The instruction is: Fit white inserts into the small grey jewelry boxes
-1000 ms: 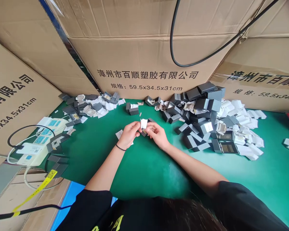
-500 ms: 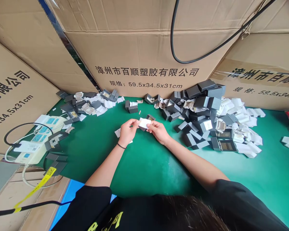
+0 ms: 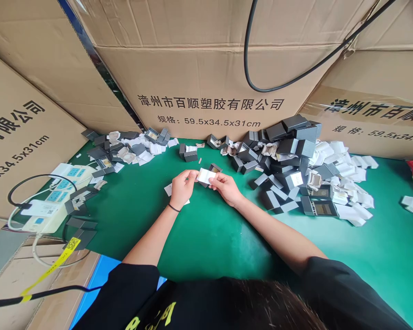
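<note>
A small white folded paper piece [image 3: 205, 176] is held up between my two hands over the middle of the table. My left hand [image 3: 183, 189] is closed, thumb and forefinger pinched at the paper's left end. From the other side, my right hand [image 3: 227, 188] pinches the right end between thumb and fingers. Behind and partly under the paper stands a small dark grey box [image 3: 214, 168], mostly covered. A flat white sheet [image 3: 168, 189] lies beside my left hand, partly hidden by it. Farther back sits another dark box [image 3: 188, 153] with white inside.
Dark boxes [image 3: 289, 151] and crumpled white papers [image 3: 351, 192] are heaped on the right. A smaller heap [image 3: 131, 149] lies back left. A power strip [image 3: 60, 195] with cables is at the left edge. Large cartons [image 3: 199, 73] wall the green table [image 3: 209, 243].
The white paper has tilted slightly in my fingers, its folded face showing more. My hands have hardly moved, and the heaps stay as they were.
</note>
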The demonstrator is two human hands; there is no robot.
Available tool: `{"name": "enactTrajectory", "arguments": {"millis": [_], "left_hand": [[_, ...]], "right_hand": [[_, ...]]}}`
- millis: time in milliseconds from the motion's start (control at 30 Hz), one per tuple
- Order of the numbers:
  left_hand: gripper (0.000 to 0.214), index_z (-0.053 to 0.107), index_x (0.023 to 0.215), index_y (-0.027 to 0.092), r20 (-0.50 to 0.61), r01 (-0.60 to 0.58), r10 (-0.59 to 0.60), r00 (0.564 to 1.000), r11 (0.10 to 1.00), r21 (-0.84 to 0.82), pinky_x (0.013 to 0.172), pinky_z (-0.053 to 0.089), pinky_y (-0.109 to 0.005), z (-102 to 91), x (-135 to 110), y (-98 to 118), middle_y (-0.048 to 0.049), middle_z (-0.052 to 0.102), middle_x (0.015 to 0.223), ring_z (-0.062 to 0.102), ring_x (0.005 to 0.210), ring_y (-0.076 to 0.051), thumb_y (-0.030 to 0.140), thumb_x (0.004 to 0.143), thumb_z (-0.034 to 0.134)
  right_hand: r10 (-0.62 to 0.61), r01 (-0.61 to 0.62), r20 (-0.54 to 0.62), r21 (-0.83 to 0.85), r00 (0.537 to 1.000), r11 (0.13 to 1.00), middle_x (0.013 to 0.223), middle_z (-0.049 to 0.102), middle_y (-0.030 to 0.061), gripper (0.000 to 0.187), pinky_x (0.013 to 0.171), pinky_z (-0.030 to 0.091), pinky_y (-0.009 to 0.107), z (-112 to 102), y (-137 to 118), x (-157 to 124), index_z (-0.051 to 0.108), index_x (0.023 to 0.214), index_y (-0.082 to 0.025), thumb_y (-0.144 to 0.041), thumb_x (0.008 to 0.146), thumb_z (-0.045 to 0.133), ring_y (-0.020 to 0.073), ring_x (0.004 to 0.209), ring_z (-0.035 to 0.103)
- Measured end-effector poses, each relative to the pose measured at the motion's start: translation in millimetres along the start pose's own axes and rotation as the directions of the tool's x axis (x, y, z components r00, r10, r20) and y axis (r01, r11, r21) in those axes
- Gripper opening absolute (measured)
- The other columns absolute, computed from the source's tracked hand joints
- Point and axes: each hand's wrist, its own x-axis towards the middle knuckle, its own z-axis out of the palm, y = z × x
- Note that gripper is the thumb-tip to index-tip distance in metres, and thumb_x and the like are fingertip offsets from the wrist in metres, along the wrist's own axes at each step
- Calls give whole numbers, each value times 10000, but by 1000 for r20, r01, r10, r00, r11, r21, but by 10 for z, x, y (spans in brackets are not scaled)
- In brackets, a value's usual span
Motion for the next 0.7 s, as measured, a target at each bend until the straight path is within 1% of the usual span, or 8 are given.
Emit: {"name": "enactTrajectory", "arguments": {"millis": [67,167,233,333,433,567,633,700], "left_hand": [[429,629,1022,177,32,-31,31,999,999,7,720,498,-278,-14,17,-24,-99,650,1037,624,904,-192,485,900,356],[567,431,1325,217,167,-161,139,976,979,124,928,435,-355,-16,24,-67,-112,484,1332,451,1213,-250,520,846,457],[710,285,1414,223,287,-224,160,944,952,206,1028,344,-408,1,13,-92,-110,378,1424,339,1299,-269,539,816,499],[815,222,1440,198,365,-217,102,926,933,288,1039,301,-467,32,-12,-114,-129,399,1405,338,1284,-300,570,782,527],[824,304,1413,182,340,-145,38,940,945,293,992,331,-491,42,-15,-132,-145,495,1311,395,1224,-328,576,741,572],[499,600,1162,190,268,-80,28,963,980,183,976,360,-456,50,8,-156,-124,583,1193,487,1136,-304,491,764,584],[410,648,1063,197,218,-11,-10,976,995,95,931,406,-438,74,9,-147,-115,609,1146,547,1050,-284,463,753,609],[416,641,1056,191,194,89,-75,978,994,-63,890,445,-410,111,-4,-109,-118,600,1168,574,1017,-268,445,726,649]], "right_hand": [[-65,64,-147,-8,987,998,475,467,-60,321,573,391,256,19,-12,-32,457,575,-200,-414,723,646,107,514,475],[-226,202,-376,-104,899,974,490,449,-68,301,593,406,261,35,-39,-76,422,607,-211,-413,767,578,104,510,452],[-293,239,-407,-180,865,954,564,479,-53,273,626,416,263,31,-49,-83,439,640,-207,-412,785,545,113,578,484],[-305,224,-395,-239,866,945,647,484,-40,254,657,420,263,9,-33,-59,457,682,-203,-418,802,517,120,644,497],[-267,158,-398,-286,877,945,661,474,-37,259,661,403,256,-23,5,-24,439,689,-208,-427,815,496,120,652,469],[-212,104,-392,-279,895,955,665,440,-35,265,630,372,241,-26,33,-12,435,694,-214,-442,810,501,114,631,404],[-192,106,-358,-247,914,963,670,438,-31,268,619,368,239,13,30,-28,447,711,-213,-457,805,505,116,630,394],[-193,120,-339,-225,921,967,672,440,-29,274,620,371,237,74,19,-57,450,720,-213,-468,800,510,117,632,395]]}}
